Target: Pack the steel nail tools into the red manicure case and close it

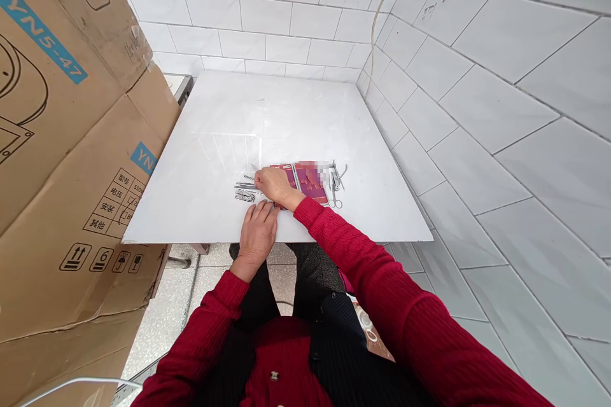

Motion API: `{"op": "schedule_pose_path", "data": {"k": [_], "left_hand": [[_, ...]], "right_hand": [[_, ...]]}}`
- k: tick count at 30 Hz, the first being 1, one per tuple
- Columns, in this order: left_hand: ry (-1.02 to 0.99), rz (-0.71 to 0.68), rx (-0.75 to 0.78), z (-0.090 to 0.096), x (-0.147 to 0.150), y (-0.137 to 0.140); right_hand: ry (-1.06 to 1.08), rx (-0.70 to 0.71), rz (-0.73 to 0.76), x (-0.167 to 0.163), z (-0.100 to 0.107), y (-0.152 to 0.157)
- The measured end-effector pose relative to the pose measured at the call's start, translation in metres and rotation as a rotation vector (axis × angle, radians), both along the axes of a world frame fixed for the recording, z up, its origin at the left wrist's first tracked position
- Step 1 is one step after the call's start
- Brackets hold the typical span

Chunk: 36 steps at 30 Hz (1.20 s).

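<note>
An open manicure case (pixel 311 186) with a purple-red inside lies near the front edge of the white board. My right hand (pixel 277 183) reaches across its left half, fingers curled together at the slim metal tools (pixel 244 186) on the left. What those fingers pinch, if anything, is hidden. My left hand (pixel 258 229) rests with fingers stretched out at the case's lower left corner. Nail clippers (pixel 245 195) lie just beyond its fingertips. Right of the case are small scissors (pixel 335 198) and other shiny metal tools.
The white board (pixel 305 108) reaches back to a tiled wall (pixel 277 13). Large cardboard boxes (pixel 71 159) crowd its left side. Another tiled wall (pixel 477 108) runs along the right, with a thin cable (pixel 375 19) in the corner. My legs are under the front edge.
</note>
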<state>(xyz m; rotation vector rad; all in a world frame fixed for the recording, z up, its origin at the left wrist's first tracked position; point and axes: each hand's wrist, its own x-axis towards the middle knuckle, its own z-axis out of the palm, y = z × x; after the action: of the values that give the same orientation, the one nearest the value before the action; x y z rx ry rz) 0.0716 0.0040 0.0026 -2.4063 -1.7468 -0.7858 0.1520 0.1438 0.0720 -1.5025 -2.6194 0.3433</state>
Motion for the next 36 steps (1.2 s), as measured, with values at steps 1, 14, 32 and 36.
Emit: {"op": "schedule_pose_path", "data": {"k": [1, 14, 32, 36], "left_hand": [[0.003, -0.001, 0.001, 0.0, 0.0, 0.0], [0.01, 0.003, 0.028, -0.002, 0.0, 0.001], [0.025, 0.003, 0.013, 0.0, 0.001, -0.001], [0.03, 0.004, 0.024, -0.001, 0.0, -0.001]], "right_hand": [[-0.004, 0.006, -0.003, -0.001, 0.0, 0.001], [-0.065, 0.029, 0.142, -0.009, 0.001, 0.003], [-0.034, 0.011, -0.004, 0.012, 0.003, 0.009], [-0.074, 0.048, 0.013, 0.009, 0.0, 0.008]]}}
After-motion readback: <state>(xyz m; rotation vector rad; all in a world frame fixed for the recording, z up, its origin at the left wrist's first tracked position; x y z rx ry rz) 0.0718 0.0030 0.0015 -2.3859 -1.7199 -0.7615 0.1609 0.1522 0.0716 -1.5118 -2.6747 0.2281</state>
